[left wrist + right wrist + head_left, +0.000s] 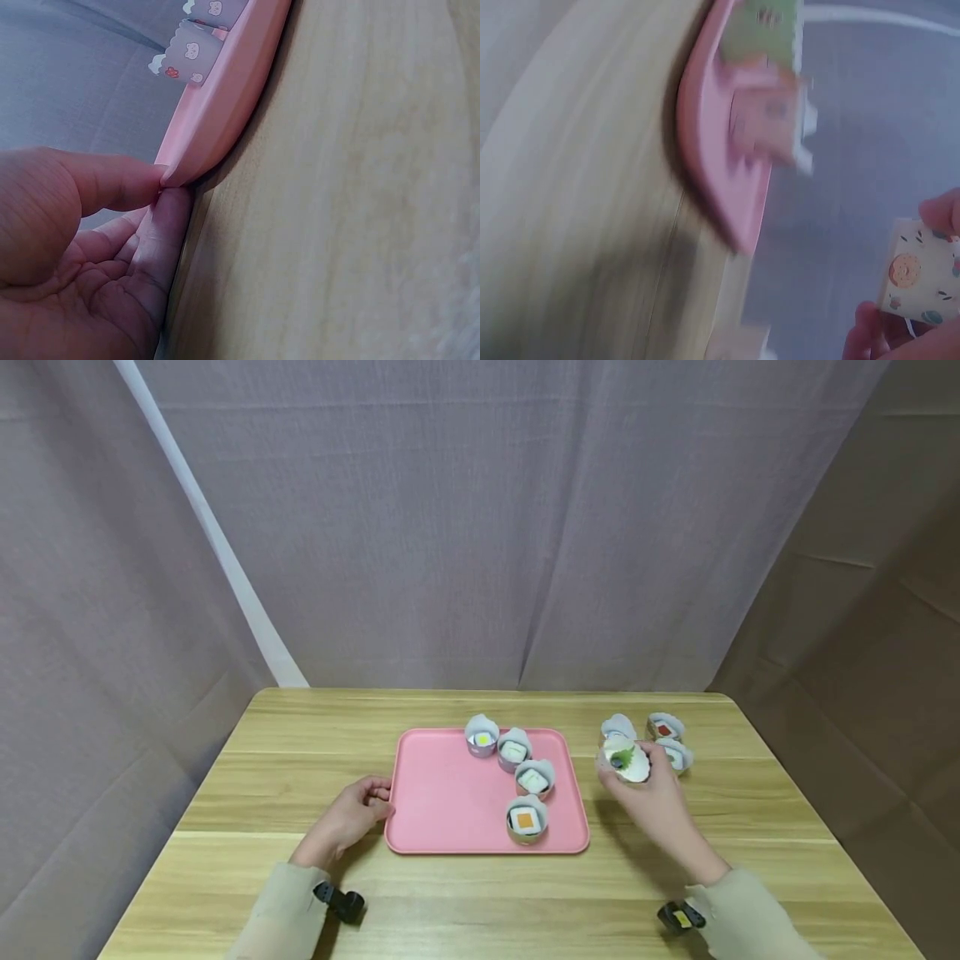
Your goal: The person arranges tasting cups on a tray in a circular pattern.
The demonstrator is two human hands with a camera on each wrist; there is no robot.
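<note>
My left hand point(350, 817) pinches the left rim of a pink tray point(442, 793); in the left wrist view the thumb lies over the rim and a finger under it. My right hand point(657, 804) grips a small paper cupcake cup point(922, 274), cream with a printed donut, above the table right of the tray. Inside this cup point(628, 762) show a white filling, a green leaf and a dark blue berry. On the tray, cups stand in a curved row: one with a yellow square point(482, 737), two with pale tops point(514, 752), and one with an orange square point(526, 821).
Behind my right hand, more cups stand on the wooden table point(300, 752): a pale one point(618, 727), one with a red top point(664, 727) and another point(674, 755) partly covered by the hand. Grey curtains point(450, 527) hang behind the table and along its sides.
</note>
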